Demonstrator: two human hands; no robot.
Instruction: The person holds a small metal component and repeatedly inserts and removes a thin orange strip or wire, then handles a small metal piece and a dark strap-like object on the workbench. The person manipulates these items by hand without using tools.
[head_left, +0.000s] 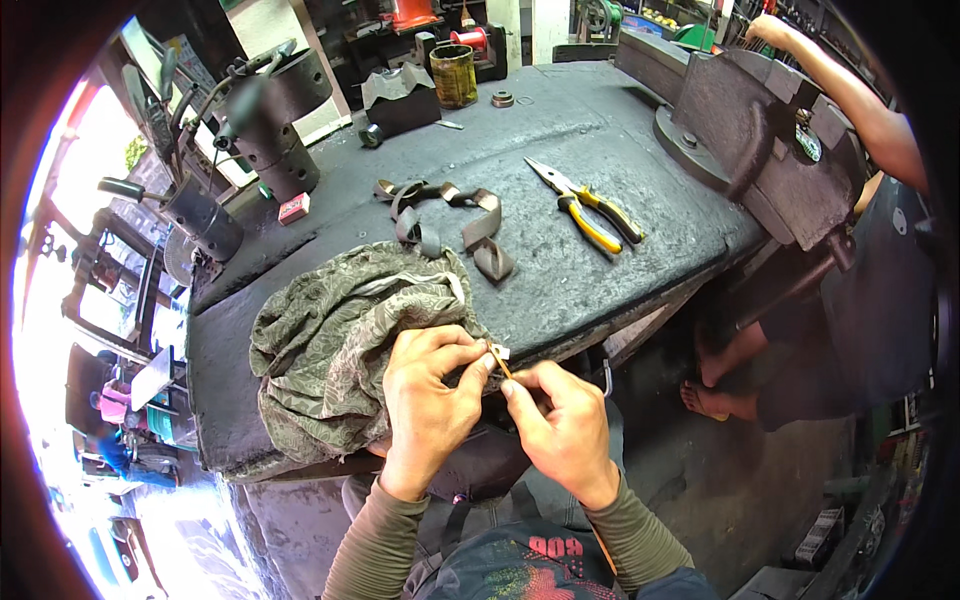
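Faces a dark workbench [590, 130], bare along the near edge's right stretch. Has a vise [745, 135] at the right end, crumpled patterned cloth [325, 350] crowding the left near edge, a curled strip [484, 232] beyond, and pliers [569, 190] lying with open room around. Pinches, with left hand [432, 395] and right hand [560, 430] both nearly closed, a thin brown stick [502, 367] by that edge.

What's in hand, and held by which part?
A thin orange-brown piece, pinched at the far end of its visible stretch by the left hand, at the near end by the right hand; its exact kind can't be told.
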